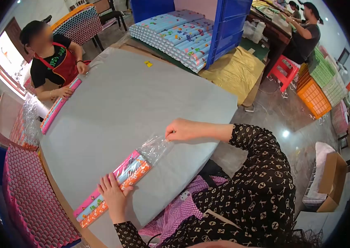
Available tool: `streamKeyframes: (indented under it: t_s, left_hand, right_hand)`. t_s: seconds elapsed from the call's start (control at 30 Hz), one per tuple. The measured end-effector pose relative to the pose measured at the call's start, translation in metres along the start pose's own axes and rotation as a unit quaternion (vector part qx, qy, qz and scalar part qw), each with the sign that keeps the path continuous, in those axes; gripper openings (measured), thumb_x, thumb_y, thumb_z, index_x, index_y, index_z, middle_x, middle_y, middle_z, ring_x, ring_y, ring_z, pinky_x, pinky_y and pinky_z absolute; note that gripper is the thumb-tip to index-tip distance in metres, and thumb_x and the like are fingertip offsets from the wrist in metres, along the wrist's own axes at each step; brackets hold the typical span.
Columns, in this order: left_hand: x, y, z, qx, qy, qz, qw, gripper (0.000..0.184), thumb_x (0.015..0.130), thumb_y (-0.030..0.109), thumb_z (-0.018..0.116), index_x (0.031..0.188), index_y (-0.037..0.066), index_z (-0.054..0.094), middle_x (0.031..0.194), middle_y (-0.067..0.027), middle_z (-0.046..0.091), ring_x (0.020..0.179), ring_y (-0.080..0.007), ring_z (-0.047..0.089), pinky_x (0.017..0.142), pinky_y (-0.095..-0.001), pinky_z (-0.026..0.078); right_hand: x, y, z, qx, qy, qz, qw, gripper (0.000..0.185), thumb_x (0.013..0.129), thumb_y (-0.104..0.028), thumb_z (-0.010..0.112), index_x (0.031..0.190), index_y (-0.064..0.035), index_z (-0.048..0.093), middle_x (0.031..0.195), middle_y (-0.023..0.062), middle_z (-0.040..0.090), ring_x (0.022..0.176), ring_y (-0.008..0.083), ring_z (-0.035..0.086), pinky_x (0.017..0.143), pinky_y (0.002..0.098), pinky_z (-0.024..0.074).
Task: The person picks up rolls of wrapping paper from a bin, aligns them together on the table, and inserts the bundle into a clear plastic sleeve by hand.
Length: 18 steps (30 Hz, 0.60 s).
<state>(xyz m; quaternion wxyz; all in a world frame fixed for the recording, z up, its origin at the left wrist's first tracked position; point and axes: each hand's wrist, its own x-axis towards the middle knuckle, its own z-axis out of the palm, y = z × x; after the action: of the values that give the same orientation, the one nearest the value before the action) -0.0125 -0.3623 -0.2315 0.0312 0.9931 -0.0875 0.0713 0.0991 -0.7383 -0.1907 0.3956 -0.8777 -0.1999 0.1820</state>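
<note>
Three wrapped rolls, pink, light blue and orange, lie side by side on the grey table (100, 99). My left hand (114, 194) rests across the rolls (133, 171) with its fingers spread. Clear plastic film (157, 149) covers their upper right end and stretches beyond it. At the film's far end, my right hand (177, 130) is closed in a pinch on the film. Across the table, a co-worker (55, 66) has both hands on another set of rolls (61, 105).
Stacked pink tubes (38, 198) stand at the lower left. A blue crate (229, 33) beside patterned rolls (175, 33) is at the back, near gold sheeting (234, 72). A small yellow piece (148, 64) lies on the table. Orange crate (313, 93) and cardboard box (332, 182) are at right.
</note>
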Motion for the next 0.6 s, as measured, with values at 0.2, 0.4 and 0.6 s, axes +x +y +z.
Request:
streamKeyframes:
  t_s: [0.2, 0.4, 0.6]
  left_hand:
    - [0.0, 0.002, -0.005, -0.006, -0.005, -0.001, 1.0, 0.108, 0.074, 0.086, 0.038, 0.136, -0.002, 0.044, 0.134, -0.0219, 0.047, 0.131, -0.0403, 0.039, 0.111, -0.0576, 0.023]
    - [-0.001, -0.001, 0.002, 0.006, 0.0, -0.005, 1.0, 0.107, 0.073, 0.085, 0.041, 0.136, -0.001, 0.043, 0.135, -0.0221, 0.047, 0.131, -0.0405, 0.039, 0.111, -0.0581, 0.023]
    - [-0.001, -0.001, 0.003, -0.004, 0.018, -0.007, 1.0, 0.107, 0.072, 0.087, 0.039, 0.134, 0.001, 0.046, 0.131, -0.0204, 0.049, 0.13, -0.0413, 0.04, 0.111, -0.0594, 0.023]
  right_hand:
    - [-0.006, -0.001, -0.002, 0.008, -0.002, -0.005, 1.0, 0.023, 0.083, -0.021, 0.065, 0.095, -0.0031, 0.074, 0.085, 0.0115, 0.073, 0.077, 0.0214, 0.068, 0.071, 0.0337, 0.0512]
    - [-0.008, -0.004, -0.006, -0.002, 0.031, 0.001, 1.0, 0.026, 0.084, -0.022, 0.066, 0.101, -0.0031, 0.071, 0.094, 0.0123, 0.072, 0.084, 0.0228, 0.066, 0.076, 0.0343, 0.0509]
    - [-0.006, -0.018, -0.012, 0.007, 0.024, -0.007, 1.0, 0.026, 0.085, -0.022, 0.066, 0.103, -0.0037, 0.071, 0.094, 0.012, 0.071, 0.084, 0.0231, 0.066, 0.076, 0.0349, 0.0507]
